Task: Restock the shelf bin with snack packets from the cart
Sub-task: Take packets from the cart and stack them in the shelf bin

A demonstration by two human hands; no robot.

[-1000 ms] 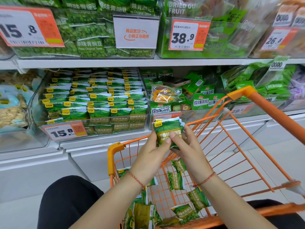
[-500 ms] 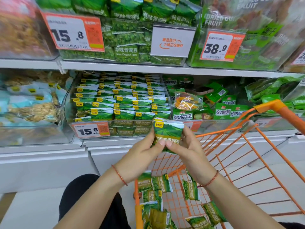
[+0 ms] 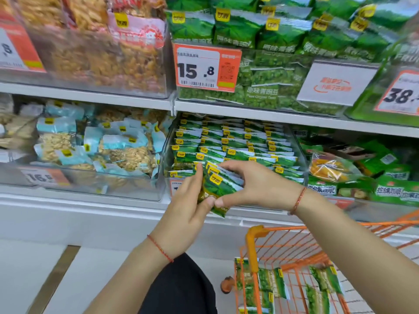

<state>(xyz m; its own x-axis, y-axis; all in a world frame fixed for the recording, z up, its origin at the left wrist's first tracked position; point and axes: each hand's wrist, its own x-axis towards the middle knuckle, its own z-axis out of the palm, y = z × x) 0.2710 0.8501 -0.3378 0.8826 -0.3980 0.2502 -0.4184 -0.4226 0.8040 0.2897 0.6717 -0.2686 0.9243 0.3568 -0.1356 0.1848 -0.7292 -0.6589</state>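
Your left hand and right hand clamp their fingers on a stack of green pea packets at the shelf bin's front edge.

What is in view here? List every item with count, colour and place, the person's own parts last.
held packets: small stack, green, in front of the bin
shelf bin: one, clear, lower shelf, rows of green packets
cart: one, orange, lower right
loose packets: several, green, in the cart
pale-blue nut packs: many, bin to the left
price tag: one, orange and white, upper shelf
left hand: grips stack's left side
right hand: fingers over stack's top, thumb underneath
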